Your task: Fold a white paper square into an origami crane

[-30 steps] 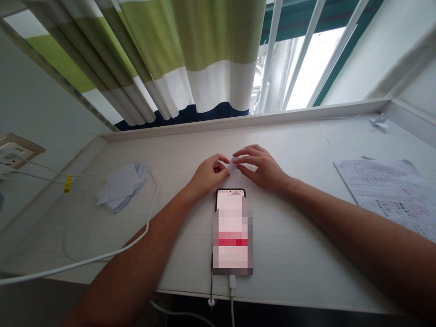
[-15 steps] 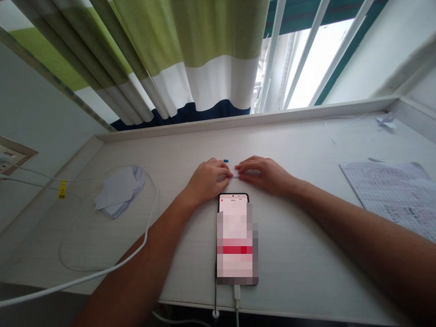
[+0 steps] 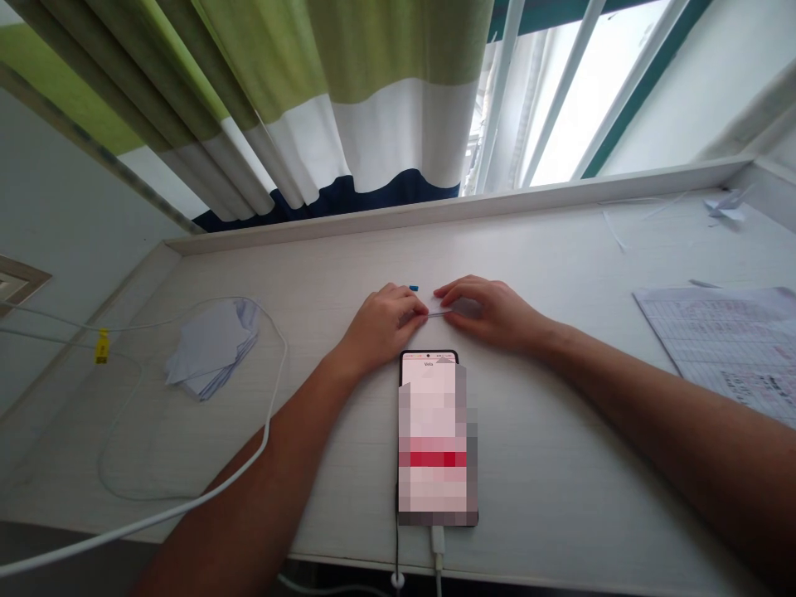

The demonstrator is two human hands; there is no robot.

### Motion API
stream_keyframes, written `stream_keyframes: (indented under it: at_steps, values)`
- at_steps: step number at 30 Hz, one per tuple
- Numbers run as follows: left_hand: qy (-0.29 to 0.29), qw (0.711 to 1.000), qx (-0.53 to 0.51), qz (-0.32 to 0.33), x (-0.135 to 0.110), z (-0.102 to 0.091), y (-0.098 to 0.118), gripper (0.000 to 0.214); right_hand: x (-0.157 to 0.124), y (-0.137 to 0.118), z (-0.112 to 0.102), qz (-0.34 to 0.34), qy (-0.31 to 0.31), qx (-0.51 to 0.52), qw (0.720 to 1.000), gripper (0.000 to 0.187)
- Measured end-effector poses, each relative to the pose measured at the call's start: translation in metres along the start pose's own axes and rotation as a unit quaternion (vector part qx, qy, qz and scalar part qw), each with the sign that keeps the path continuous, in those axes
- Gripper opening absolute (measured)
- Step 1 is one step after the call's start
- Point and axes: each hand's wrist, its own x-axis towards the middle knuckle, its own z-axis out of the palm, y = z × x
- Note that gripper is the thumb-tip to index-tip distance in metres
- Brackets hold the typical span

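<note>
Between my two hands lies a small piece of white paper (image 3: 438,307), low on the white tabletop, with much of it hidden by fingers. My left hand (image 3: 386,322) pinches its left edge between thumb and fingertips. On the other side, my right hand (image 3: 491,311) is curved over the paper, thumb below and fingers above, closed around its right part. A tiny blue piece (image 3: 414,288) sits just beyond my left fingertips; its kind is too small to tell. Nearer to me, a phone (image 3: 432,414) lies face up with its screen lit and partly blurred.
A stack of cut white paper (image 3: 208,348) rests at left, looped by a white cable (image 3: 274,398) that crosses my left forearm. Written sheets (image 3: 715,332) lie at right, paper scraps (image 3: 725,207) in the far corner. A charging plug (image 3: 438,541) joins the phone's near end.
My right hand has shifted slightly right, away from my left hand, and more of the paper shows between them. The whole view has also shifted a little.
</note>
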Motion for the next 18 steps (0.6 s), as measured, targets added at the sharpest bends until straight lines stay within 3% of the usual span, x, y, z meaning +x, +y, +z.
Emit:
stream_keyframes:
  at_steps: [4, 8, 11, 18]
  values:
    - [-0.002, 1.000, -0.013, 0.008, -0.001, 0.001, 0.005, 0.013, 0.001, 0.006, 0.003, -0.002, 0.040, -0.051, 0.998, 0.023]
    - [0.003, 0.999, -0.023, 0.035, -0.001, 0.003, 0.005, 0.013, 0.001, 0.006, 0.002, -0.043, 0.001, -0.071, 0.997, 0.024]
    - [0.026, 0.999, 0.008, 0.025, -0.001, 0.005, 0.001, 0.028, 0.001, 0.001, 0.001, -0.039, -0.016, -0.072, 0.996, 0.021]
    - [-0.029, 0.998, 0.055, -0.007, -0.003, 0.005, -0.004, 0.037, 0.001, -0.002, 0.000, -0.030, -0.025, -0.042, 0.998, 0.011]
